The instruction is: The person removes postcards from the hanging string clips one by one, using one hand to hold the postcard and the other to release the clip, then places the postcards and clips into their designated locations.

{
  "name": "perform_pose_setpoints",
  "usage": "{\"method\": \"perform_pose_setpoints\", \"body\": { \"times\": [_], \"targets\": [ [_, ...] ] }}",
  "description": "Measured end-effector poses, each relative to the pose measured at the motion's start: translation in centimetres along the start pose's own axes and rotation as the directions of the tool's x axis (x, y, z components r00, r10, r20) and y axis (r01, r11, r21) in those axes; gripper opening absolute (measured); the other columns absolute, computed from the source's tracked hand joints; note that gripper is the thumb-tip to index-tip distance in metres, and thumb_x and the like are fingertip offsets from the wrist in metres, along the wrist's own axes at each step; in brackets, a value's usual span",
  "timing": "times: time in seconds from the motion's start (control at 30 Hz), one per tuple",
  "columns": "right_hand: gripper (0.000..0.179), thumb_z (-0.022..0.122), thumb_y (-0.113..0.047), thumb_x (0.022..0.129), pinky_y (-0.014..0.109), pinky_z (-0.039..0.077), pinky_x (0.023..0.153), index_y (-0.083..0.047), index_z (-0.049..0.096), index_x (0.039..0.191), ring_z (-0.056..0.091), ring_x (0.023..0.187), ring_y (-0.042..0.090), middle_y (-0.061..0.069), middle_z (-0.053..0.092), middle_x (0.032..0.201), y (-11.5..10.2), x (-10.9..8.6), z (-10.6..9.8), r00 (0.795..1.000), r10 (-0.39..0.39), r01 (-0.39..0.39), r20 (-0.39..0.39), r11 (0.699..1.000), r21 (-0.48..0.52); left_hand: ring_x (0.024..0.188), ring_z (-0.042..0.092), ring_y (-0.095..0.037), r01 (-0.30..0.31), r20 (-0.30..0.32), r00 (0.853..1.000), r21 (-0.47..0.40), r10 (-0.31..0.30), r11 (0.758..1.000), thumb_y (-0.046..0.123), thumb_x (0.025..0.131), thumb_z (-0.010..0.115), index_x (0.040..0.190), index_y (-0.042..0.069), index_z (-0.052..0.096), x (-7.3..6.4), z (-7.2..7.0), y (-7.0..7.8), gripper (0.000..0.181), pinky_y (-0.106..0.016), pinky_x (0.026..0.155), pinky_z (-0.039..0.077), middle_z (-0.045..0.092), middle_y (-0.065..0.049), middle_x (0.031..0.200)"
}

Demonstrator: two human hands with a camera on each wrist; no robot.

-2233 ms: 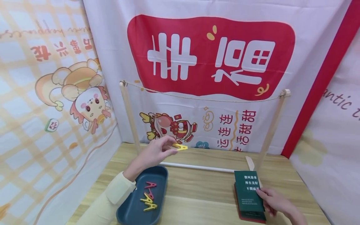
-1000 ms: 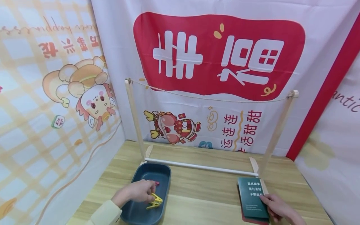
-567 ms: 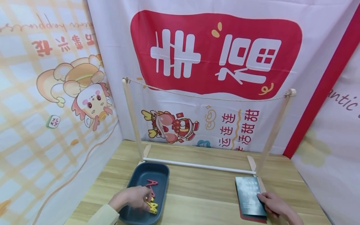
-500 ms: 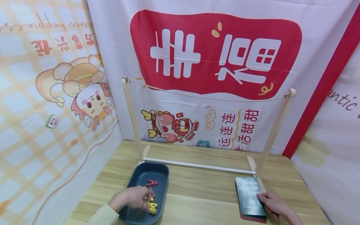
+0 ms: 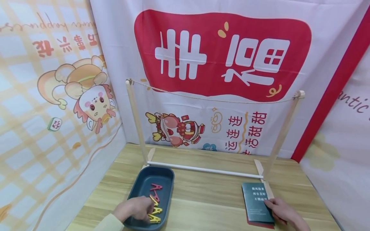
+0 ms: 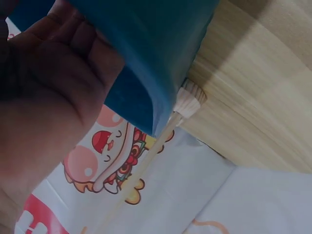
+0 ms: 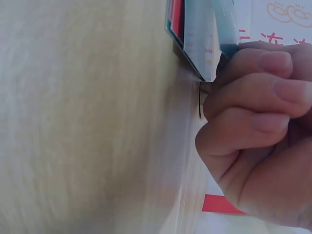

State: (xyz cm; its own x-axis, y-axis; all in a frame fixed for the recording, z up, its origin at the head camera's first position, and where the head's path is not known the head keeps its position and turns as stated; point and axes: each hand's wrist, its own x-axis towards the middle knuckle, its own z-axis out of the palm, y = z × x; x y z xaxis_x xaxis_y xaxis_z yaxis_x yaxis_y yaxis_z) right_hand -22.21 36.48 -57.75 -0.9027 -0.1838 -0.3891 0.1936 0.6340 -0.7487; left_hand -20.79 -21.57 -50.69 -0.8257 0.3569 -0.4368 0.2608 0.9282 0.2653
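In the head view my left hand [image 5: 137, 208] reaches down inside a dark blue tray [image 5: 171, 189]. Its fingertips are at several yellow clothespins [image 5: 156, 210], and a red clothespin [image 5: 156, 186] lies farther up the tray. In the left wrist view the tray's wall [image 6: 161, 63] hides those fingers, so I cannot tell whether they pinch a clothespin. On the right, my right hand [image 5: 281, 210] pinches the edge of a dark green card [image 5: 257, 202] with white print, its thumb on top. Red-edged cards [image 7: 176, 22] show beneath it in the right wrist view.
Behind the tray and card stands a wooden frame [image 5: 280, 138], with a thin string [image 5: 214, 100] slung between its posts and a white rod [image 5: 205, 171] along its base. Printed cloth [image 5: 219, 57] hangs behind the wooden tabletop [image 5: 208, 202].
My left hand, earlier raised with a yellow clothespin, has come down into the tray, where the yellow clothespins now lie more spread out. My right hand keeps its grip on the green card, now lower.
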Motion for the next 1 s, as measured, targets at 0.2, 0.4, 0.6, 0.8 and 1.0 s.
{"method": "perform_pose_setpoints", "body": {
  "times": [0.2,0.4,0.6,0.8,1.0],
  "targets": [
    [0.031,0.05,-0.033,0.1,0.02,0.032,0.04,-0.008,0.058,0.085,0.04,0.038,0.009,-0.001,0.049,0.051,-0.6,0.3,0.8,0.986,0.109,-0.12,-0.13,0.99,-0.078,0.07,0.05,-0.011,0.058,0.008,0.998,0.024,-0.058,0.998,0.023,0.076,0.083,0.081,0.022,0.06,0.5,0.3,-0.1,0.024,-0.032,0.064,0.045,0.055,0.007,0.077],
    [0.032,0.054,-0.034,0.098,0.024,0.039,0.049,-0.006,0.062,0.085,0.048,0.048,0.013,0.002,0.055,0.059,-0.6,0.7,1.0,0.968,0.168,-0.199,-0.187,0.967,-0.162,0.07,0.051,-0.011,0.065,0.018,0.998,-0.01,-0.064,0.998,0.026,0.077,0.082,0.083,0.022,0.06,0.1,0.3,0.1,0.023,-0.032,0.064,0.046,0.056,0.008,0.077],
    [0.036,0.06,-0.038,0.095,0.028,0.038,0.057,-0.007,0.064,0.077,0.05,0.06,0.015,0.001,0.056,0.065,-0.9,0.6,1.1,0.966,0.1,-0.165,-0.237,0.947,-0.276,0.067,0.05,-0.009,-0.006,-0.036,0.999,-0.047,0.004,0.999,0.034,0.083,0.076,0.08,0.024,0.06,-0.1,0.6,-0.6,0.019,-0.031,0.062,0.044,0.056,0.009,0.075],
    [0.037,0.055,-0.039,0.098,0.028,0.038,0.058,-0.005,0.063,0.085,0.051,0.063,0.017,0.004,0.055,0.068,-2.2,0.5,0.8,0.959,0.149,-0.211,-0.242,0.943,-0.257,0.064,0.05,-0.006,-0.095,-0.083,0.993,-0.132,0.084,0.987,0.037,0.089,0.069,0.085,0.022,0.062,0.0,0.1,-1.5,0.017,-0.027,0.057,0.041,0.056,0.011,0.072],
    [0.044,0.053,-0.049,0.097,0.028,0.041,0.053,-0.006,0.061,0.093,0.051,0.06,0.019,0.006,0.054,0.068,-4.2,-0.2,-0.1,0.962,0.136,-0.192,-0.238,0.954,-0.23,0.06,0.048,-0.002,-0.224,-0.24,0.954,-0.165,0.181,0.961,0.034,0.094,0.065,0.086,0.019,0.065,0.5,-1.5,-1.4,0.017,-0.024,0.054,0.04,0.058,0.011,0.071]
  ]
}}
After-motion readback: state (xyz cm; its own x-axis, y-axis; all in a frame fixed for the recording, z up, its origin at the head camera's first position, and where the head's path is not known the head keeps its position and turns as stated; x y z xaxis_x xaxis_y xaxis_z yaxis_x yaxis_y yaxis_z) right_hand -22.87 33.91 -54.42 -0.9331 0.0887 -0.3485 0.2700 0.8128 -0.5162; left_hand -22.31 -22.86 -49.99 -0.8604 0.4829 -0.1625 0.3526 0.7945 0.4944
